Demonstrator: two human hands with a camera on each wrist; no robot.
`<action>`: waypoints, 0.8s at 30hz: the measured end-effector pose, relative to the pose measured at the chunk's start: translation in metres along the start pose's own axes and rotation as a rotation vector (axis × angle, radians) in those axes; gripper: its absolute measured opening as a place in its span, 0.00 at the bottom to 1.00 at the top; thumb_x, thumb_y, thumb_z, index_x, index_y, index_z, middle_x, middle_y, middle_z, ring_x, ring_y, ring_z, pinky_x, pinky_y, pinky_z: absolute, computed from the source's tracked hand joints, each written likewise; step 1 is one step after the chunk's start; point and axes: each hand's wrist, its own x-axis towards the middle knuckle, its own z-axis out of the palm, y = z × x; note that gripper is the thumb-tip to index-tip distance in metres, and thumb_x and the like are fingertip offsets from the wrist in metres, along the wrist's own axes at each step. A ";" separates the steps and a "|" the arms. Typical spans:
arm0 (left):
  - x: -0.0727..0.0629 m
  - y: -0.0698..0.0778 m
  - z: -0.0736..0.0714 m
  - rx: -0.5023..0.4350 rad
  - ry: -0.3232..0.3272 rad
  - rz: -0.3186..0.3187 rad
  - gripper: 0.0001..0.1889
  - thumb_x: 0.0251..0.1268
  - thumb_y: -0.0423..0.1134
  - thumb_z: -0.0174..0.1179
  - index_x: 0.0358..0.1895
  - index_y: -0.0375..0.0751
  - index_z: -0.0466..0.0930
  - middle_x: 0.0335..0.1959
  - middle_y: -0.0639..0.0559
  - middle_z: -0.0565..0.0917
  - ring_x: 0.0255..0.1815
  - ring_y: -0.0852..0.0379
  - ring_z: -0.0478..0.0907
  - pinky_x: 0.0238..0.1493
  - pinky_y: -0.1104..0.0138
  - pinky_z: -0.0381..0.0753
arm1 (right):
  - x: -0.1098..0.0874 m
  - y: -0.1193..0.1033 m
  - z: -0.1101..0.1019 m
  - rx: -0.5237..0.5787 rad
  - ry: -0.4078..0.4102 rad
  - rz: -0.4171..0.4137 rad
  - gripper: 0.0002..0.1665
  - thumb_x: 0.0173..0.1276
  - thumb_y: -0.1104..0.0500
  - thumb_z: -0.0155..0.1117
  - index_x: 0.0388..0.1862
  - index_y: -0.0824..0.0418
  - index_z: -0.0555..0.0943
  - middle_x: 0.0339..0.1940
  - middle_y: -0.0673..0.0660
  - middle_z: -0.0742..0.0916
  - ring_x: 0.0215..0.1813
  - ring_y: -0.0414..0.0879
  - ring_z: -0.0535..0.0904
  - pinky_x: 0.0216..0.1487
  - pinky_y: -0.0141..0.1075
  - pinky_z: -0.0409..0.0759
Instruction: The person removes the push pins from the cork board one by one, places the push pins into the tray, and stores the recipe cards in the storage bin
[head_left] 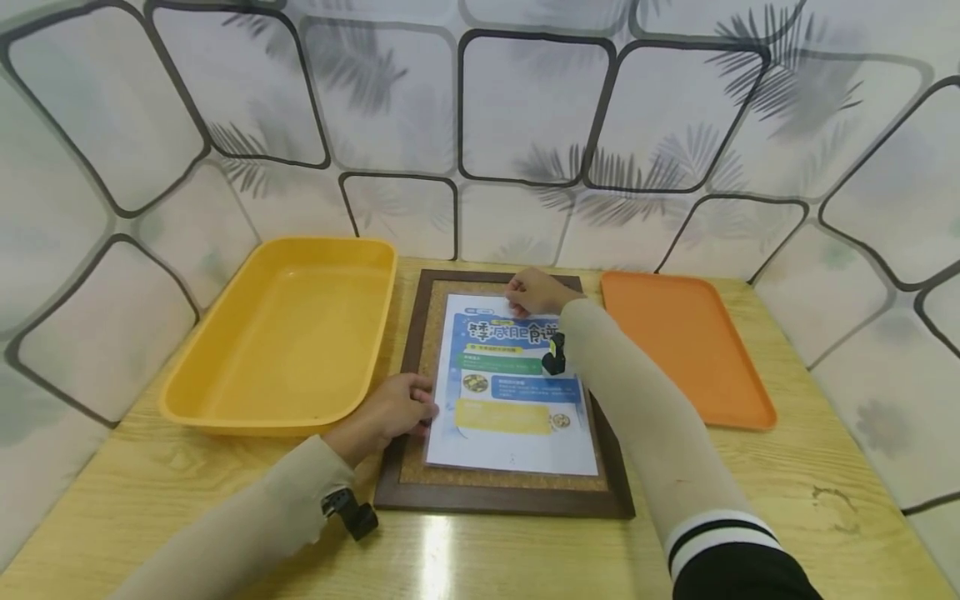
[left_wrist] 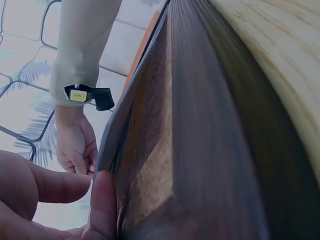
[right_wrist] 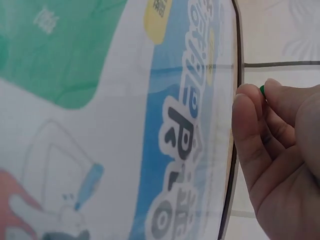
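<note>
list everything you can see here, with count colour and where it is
yellow tray: 1, yellow, on the table, left of the board
orange tray: 1, orange, on the table, right of the board
framed cork board: 1, brown with a dark frame, on the table between the trays
printed sheet: 1, white and blue with green and yellow blocks, over the cork board
small green item: 1, green, mostly hidden in the right hand
table: 1, pale wood, under everything
patterned wall: white with dark outlines and grey leaves, behind and at both sides
wrist devices: 2, black, one per wrist
sleeves: 2, beige, on both arms
left hand: 1, pinching the sheet's left edge
right hand: 1, near the sheet's top edge
</note>
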 end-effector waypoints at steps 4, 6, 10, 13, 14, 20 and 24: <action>0.003 0.002 0.004 0.012 -0.005 -0.032 0.24 0.64 0.25 0.58 0.63 0.24 0.67 0.40 0.40 0.77 0.34 0.51 0.78 0.30 0.62 0.84 | -0.004 0.000 -0.003 0.007 0.018 0.006 0.08 0.75 0.65 0.52 0.44 0.70 0.76 0.33 0.60 0.82 0.33 0.47 0.81 0.38 0.35 0.84; 0.005 0.003 0.006 0.016 -0.004 -0.049 0.21 0.65 0.26 0.58 0.60 0.25 0.69 0.40 0.40 0.77 0.34 0.51 0.79 0.30 0.62 0.84 | -0.006 0.000 -0.004 0.001 0.024 -0.001 0.07 0.75 0.64 0.53 0.44 0.69 0.75 0.34 0.61 0.82 0.33 0.48 0.81 0.38 0.35 0.84; 0.007 0.002 0.007 0.016 -0.012 -0.073 0.13 0.67 0.27 0.56 0.52 0.28 0.73 0.40 0.39 0.77 0.34 0.50 0.79 0.29 0.61 0.83 | -0.011 0.000 -0.006 -0.004 0.042 -0.009 0.07 0.74 0.64 0.55 0.44 0.69 0.75 0.35 0.61 0.83 0.35 0.49 0.82 0.37 0.35 0.84; 0.008 0.001 0.007 -0.005 -0.019 -0.091 0.09 0.69 0.28 0.53 0.49 0.29 0.73 0.38 0.39 0.78 0.31 0.50 0.78 0.28 0.61 0.83 | -0.014 0.000 -0.008 -0.014 0.049 -0.008 0.08 0.74 0.64 0.55 0.45 0.69 0.75 0.35 0.62 0.83 0.35 0.50 0.82 0.38 0.35 0.84; 0.008 0.001 0.007 -0.013 -0.025 -0.093 0.08 0.69 0.28 0.52 0.49 0.29 0.72 0.37 0.39 0.78 0.31 0.50 0.77 0.28 0.61 0.83 | -0.016 0.000 -0.009 -0.021 0.051 -0.010 0.08 0.74 0.64 0.55 0.46 0.69 0.75 0.35 0.62 0.83 0.36 0.50 0.82 0.38 0.35 0.84; 0.008 0.004 0.008 -0.019 -0.021 -0.113 0.10 0.71 0.28 0.50 0.51 0.30 0.71 0.36 0.39 0.78 0.29 0.50 0.77 0.26 0.61 0.83 | -0.023 0.001 -0.016 -0.018 0.044 -0.021 0.10 0.73 0.65 0.53 0.48 0.71 0.75 0.37 0.63 0.83 0.36 0.50 0.82 0.39 0.36 0.84; 0.007 0.006 0.009 -0.005 0.002 -0.125 0.09 0.71 0.29 0.50 0.50 0.31 0.69 0.37 0.39 0.77 0.29 0.50 0.77 0.25 0.62 0.83 | -0.027 -0.001 -0.019 -0.017 0.034 -0.016 0.12 0.73 0.65 0.51 0.50 0.72 0.74 0.38 0.63 0.83 0.37 0.50 0.83 0.40 0.37 0.84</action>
